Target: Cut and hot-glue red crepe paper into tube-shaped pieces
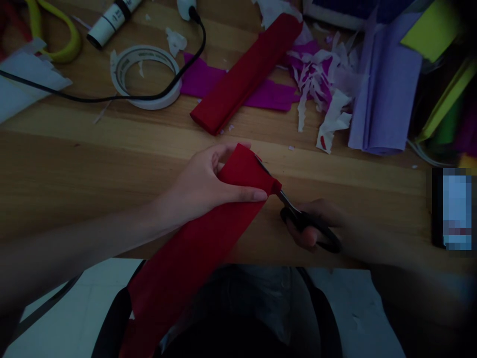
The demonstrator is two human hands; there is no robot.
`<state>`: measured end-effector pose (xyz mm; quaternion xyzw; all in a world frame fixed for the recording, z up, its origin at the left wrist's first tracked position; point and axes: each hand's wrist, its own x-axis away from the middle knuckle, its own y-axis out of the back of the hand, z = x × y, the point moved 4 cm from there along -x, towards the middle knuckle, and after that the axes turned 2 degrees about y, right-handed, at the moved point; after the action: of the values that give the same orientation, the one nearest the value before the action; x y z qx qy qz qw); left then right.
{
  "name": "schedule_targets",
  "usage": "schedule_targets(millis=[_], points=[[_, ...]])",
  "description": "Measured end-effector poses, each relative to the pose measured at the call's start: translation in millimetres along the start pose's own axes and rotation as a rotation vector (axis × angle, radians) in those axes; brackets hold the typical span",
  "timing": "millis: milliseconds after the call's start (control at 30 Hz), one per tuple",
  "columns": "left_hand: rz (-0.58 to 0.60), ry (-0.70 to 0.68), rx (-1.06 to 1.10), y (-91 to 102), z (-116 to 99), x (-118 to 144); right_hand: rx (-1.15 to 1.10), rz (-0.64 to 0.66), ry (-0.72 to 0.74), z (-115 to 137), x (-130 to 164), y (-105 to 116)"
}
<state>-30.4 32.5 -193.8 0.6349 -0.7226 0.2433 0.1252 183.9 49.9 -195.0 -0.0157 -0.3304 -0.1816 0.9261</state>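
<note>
My left hand [208, 179] grips a long strip of red paper [208, 243] near its top end, thumb on top and fingers beneath. The strip slants down over the table edge towards my lap. In my right hand [316, 223] is a pair of black-handled scissors [285, 199]. Their blades lie across the strip's upper right edge, just past my left thumb, with a small flap of red paper at the cut. Part of the blades is hidden by the paper.
Behind my hands lie a folded red paper roll [249, 74], a tape roll [147, 99], a black cable [203, 42], white paper scraps [316, 74] and purple paper [387, 89]. Yellow-handled scissors [69, 44] lie at the far left. A phone [437, 209] rests at the right.
</note>
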Motion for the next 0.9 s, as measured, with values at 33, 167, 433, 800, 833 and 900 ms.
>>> schedule_targets(millis=[33,167,433,800,833,900], points=[[0.011,0.004,0.010,-0.2,0,0,0.002,0.004,0.000,0,0,0],[0.047,0.010,0.032,-1.2,0,0,-0.001,0.049,-0.016,6,-1,-1],[0.073,0.036,-0.033,1.6,-2,-3,0.126,0.118,-0.021,11,8,10],[0.434,0.116,-0.287,8.0,1,-10,0.330,0.283,-0.091,14,22,38],[0.439,0.105,-0.314,7.8,0,-9,0.342,0.270,-0.070,13,22,40],[0.448,0.078,-0.347,6.5,-2,-9,0.353,0.272,-0.063,12,24,40]])
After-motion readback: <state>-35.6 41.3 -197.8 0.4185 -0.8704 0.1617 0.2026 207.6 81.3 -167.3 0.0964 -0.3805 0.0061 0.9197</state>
